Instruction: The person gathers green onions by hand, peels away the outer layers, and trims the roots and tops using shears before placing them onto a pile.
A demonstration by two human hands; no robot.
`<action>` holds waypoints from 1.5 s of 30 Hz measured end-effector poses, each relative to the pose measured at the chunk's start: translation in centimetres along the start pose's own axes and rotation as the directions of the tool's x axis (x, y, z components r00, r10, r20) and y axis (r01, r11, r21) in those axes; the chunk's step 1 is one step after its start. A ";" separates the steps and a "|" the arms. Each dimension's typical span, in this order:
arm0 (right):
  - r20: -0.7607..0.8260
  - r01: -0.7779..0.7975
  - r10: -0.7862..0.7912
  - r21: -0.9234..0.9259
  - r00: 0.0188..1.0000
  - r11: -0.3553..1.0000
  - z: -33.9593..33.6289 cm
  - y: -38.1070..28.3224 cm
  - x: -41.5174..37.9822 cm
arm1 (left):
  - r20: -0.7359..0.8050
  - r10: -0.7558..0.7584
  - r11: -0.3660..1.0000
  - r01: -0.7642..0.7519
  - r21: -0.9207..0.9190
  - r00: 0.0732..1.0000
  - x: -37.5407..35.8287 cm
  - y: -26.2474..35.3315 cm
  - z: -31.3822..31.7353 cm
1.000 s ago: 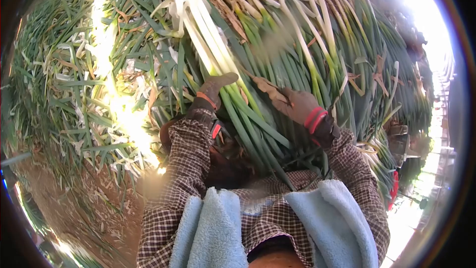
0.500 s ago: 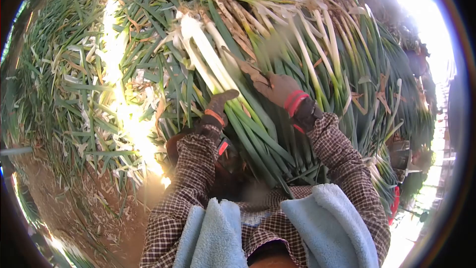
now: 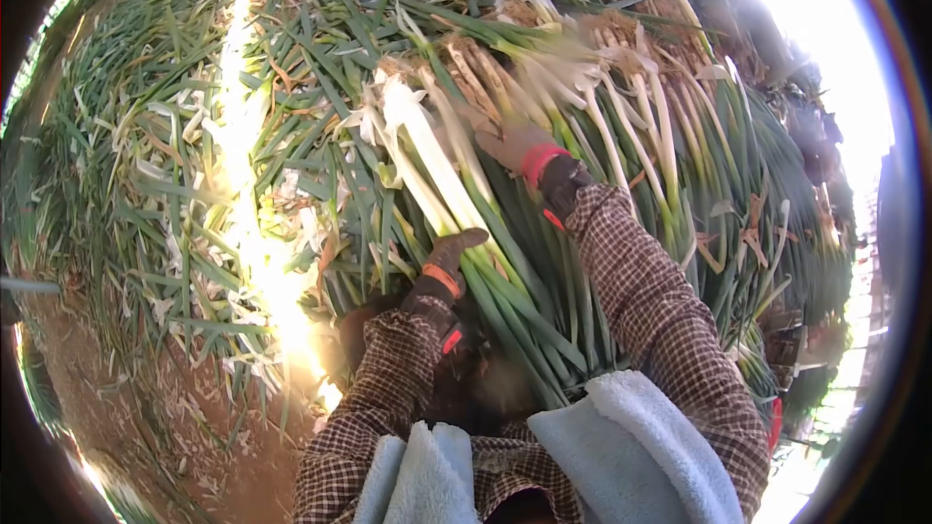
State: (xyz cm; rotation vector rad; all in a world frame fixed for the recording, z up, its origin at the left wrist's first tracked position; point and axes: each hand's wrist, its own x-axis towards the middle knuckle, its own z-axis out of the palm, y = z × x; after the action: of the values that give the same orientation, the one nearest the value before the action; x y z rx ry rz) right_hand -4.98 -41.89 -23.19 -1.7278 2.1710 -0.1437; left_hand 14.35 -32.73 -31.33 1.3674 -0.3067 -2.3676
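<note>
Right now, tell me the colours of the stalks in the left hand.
The stalks run from white into green; head view shows best.

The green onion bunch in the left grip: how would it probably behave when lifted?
The bunch may feel stiff at its thick, straight white stalks, while its long, thin green leaves would probably sag. It might splay if the left grip loosens, since no tie is visible.

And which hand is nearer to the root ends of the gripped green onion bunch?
Right. The right hand is to the right of the root ends and slightly lower in view; the left hand grips the stalks farther down, where white turns green.
</note>
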 end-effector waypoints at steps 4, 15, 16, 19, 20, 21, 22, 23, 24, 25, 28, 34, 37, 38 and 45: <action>0.047 -0.039 0.041 -0.041 0.998 0.998 0.5 0.0 3.3 | 0.022 -0.007 1.000 0.008 -0.028 1.000 -0.2 0.0 0.0; 0.154 0.009 0.003 -0.075 0.988 0.997 -3.8 2.6 -11.4 | 0.033 0.017 1.000 -0.016 -0.024 0.999 0.3 -0.1 0.1; 0.133 0.008 0.001 -0.067 0.991 0.998 -3.8 2.9 -13.0 | 0.028 0.029 1.000 -0.028 -0.011 0.999 0.5 -0.2 0.0; 0.104 -0.001 0.004 -0.022 0.995 1.000 -4.0 3.4 -17.4 | 0.090 0.105 0.991 -0.096 -0.094 0.990 1.5 -1.0 -0.9; 0.119 0.000 -0.001 0.005 0.993 1.000 -4.2 3.2 -18.9 | 0.131 0.134 0.985 -0.117 -0.127 0.982 2.0 -1.4 -1.2; 0.128 -0.010 0.007 0.027 0.992 1.000 -4.6 3.2 -20.3 | 0.150 0.157 0.975 -0.129 -0.183 0.976 0.6 -1.1 -0.8; 0.147 -0.021 0.020 0.007 0.989 1.000 -5.0 3.5 -21.6 | 0.171 0.088 0.979 -0.053 -0.198 0.981 2.8 -1.5 -1.7; 0.170 -0.037 0.038 -0.009 0.985 0.999 -5.4 3.8 -23.0 | 0.215 0.056 0.977 -0.009 -0.213 0.975 1.6 -1.0 -1.1; 0.194 -0.043 0.046 -0.020 0.980 0.999 -5.9 4.3 -24.2 | 0.181 0.048 0.982 -0.012 -0.191 0.982 1.5 -0.8 -0.9; 0.202 -0.044 0.060 -0.083 0.977 0.996 -7.6 4.6 -25.4 | 0.169 0.111 0.985 -0.085 -0.151 0.979 1.2 -0.7 -0.6; 0.088 -0.181 0.219 -0.318 0.972 0.931 -11.6 8.7 -26.8 | 0.017 0.200 0.979 -0.200 0.026 0.980 -0.7 -0.2 0.8; -0.589 -0.424 0.023 -0.553 0.808 0.717 -21.9 22.8 -20.8 | 0.092 0.199 0.980 -0.201 0.010 0.976 -1.8 0.1 1.6; -0.469 -0.374 0.052 -0.626 0.881 0.685 -20.4 22.8 -18.3 | 0.119 0.268 0.957 -0.278 0.079 0.956 -1.6 0.2 1.6; -0.349 -0.324 0.150 -0.517 0.925 0.792 -17.8 23.0 -17.4 | 0.137 0.284 0.952 -0.296 0.083 0.949 -1.4 0.1 1.2; -0.120 -0.550 0.540 -0.291 0.833 0.783 -9.9 17.4 -17.6 | 0.093 0.277 0.940 -0.290 0.181 0.956 -1.9 0.8 1.5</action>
State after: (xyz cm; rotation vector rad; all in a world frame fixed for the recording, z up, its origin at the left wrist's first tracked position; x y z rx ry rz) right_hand -21.10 -22.20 -15.39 -1.1500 2.7364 0.3503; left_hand 14.11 -32.69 -28.85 1.2318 -0.7199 -2.1876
